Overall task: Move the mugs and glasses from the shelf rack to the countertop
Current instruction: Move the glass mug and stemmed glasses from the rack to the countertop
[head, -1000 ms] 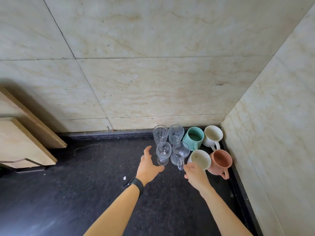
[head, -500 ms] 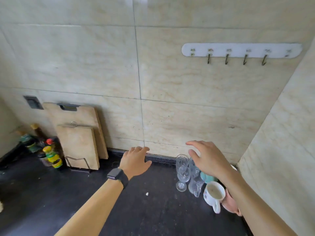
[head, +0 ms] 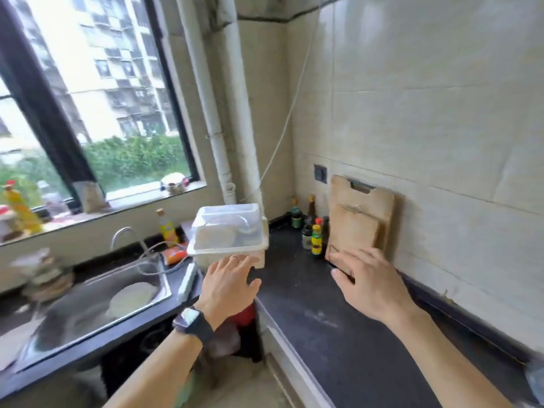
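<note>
Window [head: 88,92]: large, dark-framed, at upper left — blurred buildings and green shrubs outside.
Wall [head: 441,113]: pale marbled tiles, filling the right side.
Countertop [head: 338,325]: black, L-shaped, running along the window wall and the tiled wall; the stretch under the right hand is bare.
Sink [head: 88,313]: steel, set in the counter at lower left, with a pale round plate lying in it and a curved tap behind.
Boards [head: 359,225]: two wooden cutting boards, upright against the tiled wall, the smaller in front.
Box [head: 229,234]: white lidded plastic container with a clear cover, on the counter by the corner; dishes show dimly inside.
Bottles [head: 315,237]: a small cluster of sauce bottles just left of the boards.
Left hand [head: 229,287]: empty, fingers spread, raised in front of the box's base; a dark watch on the wrist.
Right hand [head: 368,281]: empty, fingers spread, palm down above the counter, its fingertips in front of the boards' lower edge.
Mugs and glasses: none in view — nor the shelf rack.
</note>
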Demonstrator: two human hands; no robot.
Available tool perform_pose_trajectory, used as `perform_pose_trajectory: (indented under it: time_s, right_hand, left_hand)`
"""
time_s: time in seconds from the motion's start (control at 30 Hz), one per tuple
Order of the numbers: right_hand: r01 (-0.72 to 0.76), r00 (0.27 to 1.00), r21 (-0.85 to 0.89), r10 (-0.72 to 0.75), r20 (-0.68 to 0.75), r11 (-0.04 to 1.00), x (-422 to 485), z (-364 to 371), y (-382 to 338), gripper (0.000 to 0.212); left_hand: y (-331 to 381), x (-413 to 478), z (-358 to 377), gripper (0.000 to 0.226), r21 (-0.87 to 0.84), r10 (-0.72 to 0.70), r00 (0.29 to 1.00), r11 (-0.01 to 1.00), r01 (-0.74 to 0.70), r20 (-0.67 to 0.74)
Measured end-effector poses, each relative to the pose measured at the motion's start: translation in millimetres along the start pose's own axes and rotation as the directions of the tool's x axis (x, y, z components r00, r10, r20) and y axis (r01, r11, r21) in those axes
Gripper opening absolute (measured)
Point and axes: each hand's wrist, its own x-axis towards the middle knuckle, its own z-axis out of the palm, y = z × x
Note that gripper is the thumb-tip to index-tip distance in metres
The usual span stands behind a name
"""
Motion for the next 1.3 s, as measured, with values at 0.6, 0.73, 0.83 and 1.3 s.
perform_pose_trajectory:
  time_s: [0.6, 0.73, 0.83, 1.3]
  right_hand:
    - [0.647, 0.717, 0.344, -0.697, 0.032, 0.681, 12.9, 148.4, -626.9, 0.040]
    - [0.692, 0.650, 0.392, -0.759, 0.029, 0.607, -1.0, 165.5, -731.1, 0.041]
    - [0.719, 0.608, 0.413, -0.794, 0.014, 0.559, -4.7, 173.1, -791.3, 0.041]
    - [0.776, 0.521, 0.462, -0.850, -0.083, 0.430, 74.5, 256.6, -1014.8, 0.043]
  left_hand:
    - [-491.1, -359.7, -200.8, 0.053, 0.122, -0.678, 0.702, 0.695, 0.709, -0.218]
    - [-556.7, -411.1, -235.4, 0.053, 0.122, -0.722, 0.654, 0.645, 0.754, -0.225]
    - [-599.7, -434.3, -255.2, 0.053, 0.113, -0.738, 0.633, 0.626, 0.771, -0.234]
    - [-813.6, -441.1, -314.0, 0.050, 0.137, -0.748, 0.579, 0.568, 0.811, -0.324]
